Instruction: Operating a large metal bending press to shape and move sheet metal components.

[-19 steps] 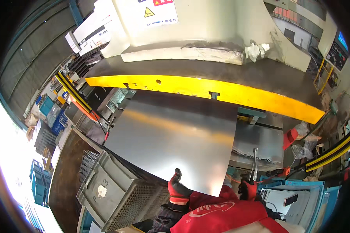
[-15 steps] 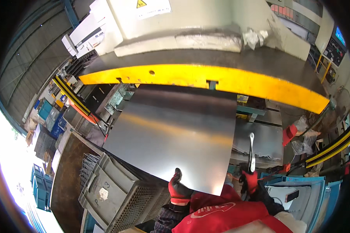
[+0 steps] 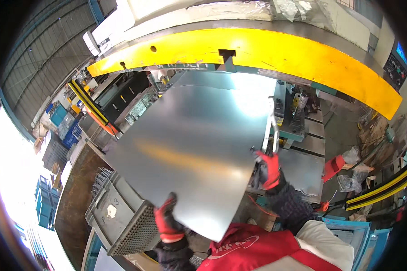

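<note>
In the left grip (image 3: 169,221), the metal sheet (image 3: 190,144) extends forward.

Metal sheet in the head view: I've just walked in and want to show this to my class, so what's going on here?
A person's gloved left hand grips the near edge of the large metal sheet. The gloved right hand holds a silver hand tool at the sheet's right edge; whether the tool touches it is unclear. The sheet's far end points toward a machine's yellow front, and a grey plastic crate sits by its near left side.
</note>
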A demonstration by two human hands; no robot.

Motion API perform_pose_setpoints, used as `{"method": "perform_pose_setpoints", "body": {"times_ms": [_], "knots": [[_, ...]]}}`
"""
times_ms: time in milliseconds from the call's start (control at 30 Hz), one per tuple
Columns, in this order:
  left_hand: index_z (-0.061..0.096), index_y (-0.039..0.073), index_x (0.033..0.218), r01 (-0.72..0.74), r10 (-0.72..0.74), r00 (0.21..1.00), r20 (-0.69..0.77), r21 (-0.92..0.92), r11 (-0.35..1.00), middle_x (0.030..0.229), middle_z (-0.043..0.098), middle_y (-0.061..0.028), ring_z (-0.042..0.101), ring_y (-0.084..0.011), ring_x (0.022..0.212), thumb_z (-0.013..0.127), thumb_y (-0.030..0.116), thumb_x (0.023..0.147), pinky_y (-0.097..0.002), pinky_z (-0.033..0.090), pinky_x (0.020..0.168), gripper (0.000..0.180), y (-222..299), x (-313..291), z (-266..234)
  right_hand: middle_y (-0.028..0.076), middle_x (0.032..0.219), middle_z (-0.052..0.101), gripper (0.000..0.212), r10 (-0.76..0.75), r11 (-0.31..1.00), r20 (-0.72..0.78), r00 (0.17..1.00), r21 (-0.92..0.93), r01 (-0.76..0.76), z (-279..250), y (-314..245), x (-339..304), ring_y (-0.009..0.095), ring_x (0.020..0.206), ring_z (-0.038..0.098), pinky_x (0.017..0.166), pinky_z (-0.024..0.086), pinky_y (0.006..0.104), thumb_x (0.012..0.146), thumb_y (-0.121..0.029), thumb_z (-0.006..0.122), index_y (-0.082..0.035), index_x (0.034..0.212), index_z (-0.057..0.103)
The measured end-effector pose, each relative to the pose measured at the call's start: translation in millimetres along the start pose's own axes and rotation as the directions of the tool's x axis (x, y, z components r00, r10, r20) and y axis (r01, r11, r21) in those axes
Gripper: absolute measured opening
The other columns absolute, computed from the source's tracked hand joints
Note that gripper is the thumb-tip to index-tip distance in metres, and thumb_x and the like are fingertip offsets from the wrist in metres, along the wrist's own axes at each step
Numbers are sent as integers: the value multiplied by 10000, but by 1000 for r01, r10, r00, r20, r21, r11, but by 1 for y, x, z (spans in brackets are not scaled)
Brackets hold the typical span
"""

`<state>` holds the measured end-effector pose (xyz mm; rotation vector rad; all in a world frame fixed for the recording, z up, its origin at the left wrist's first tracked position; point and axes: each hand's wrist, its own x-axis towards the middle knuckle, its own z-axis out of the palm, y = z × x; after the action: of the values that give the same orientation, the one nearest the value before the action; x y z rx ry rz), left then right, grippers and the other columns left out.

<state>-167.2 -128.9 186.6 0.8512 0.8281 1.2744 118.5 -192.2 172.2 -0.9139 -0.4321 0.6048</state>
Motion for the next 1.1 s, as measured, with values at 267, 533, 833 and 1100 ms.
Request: {"method": "perform_pose_setpoints", "body": {"times_ms": [267,533,833,1100], "knots": [[529,-52,723,38,-5,994,-110,302,953,845,551,-160,513,-246,842,439,29,675,-353,371,833,130,-2,-11,-48,24,642,546,237,171,795,85,982,-600,-86,-71,19,-6,112,568,504,537,409,261,674,-164,608,3,817,520],[537,-66,766,132,-137,952,-275,-36,991,847,552,-156,524,-231,799,442,41,679,-342,382,811,167,-29,-11,-51,73,541,517,250,197,370,186,963,-923,102,-132,-22,187,164,444,502,404,391,268,656,-165,604,23,781,497],[559,-52,786,148,-156,946,-283,-51,988,834,564,-133,525,-204,798,467,48,697,-331,389,790,162,-29,-14,-65,38,507,473,115,488,582,31,872,-756,-299,-69,-80,71,102,359,417,318,326,233,669,-110,543,-25,721,486],[547,-31,750,116,-127,963,-238,-60,991,851,558,-138,522,-208,810,468,51,708,-338,364,828,122,-37,-14,-69,9,576,469,292,262,963,42,964,58,-264,-148,-19,-12,65,381,384,345,317,182,735,-190,483,-24,974,481]]}}
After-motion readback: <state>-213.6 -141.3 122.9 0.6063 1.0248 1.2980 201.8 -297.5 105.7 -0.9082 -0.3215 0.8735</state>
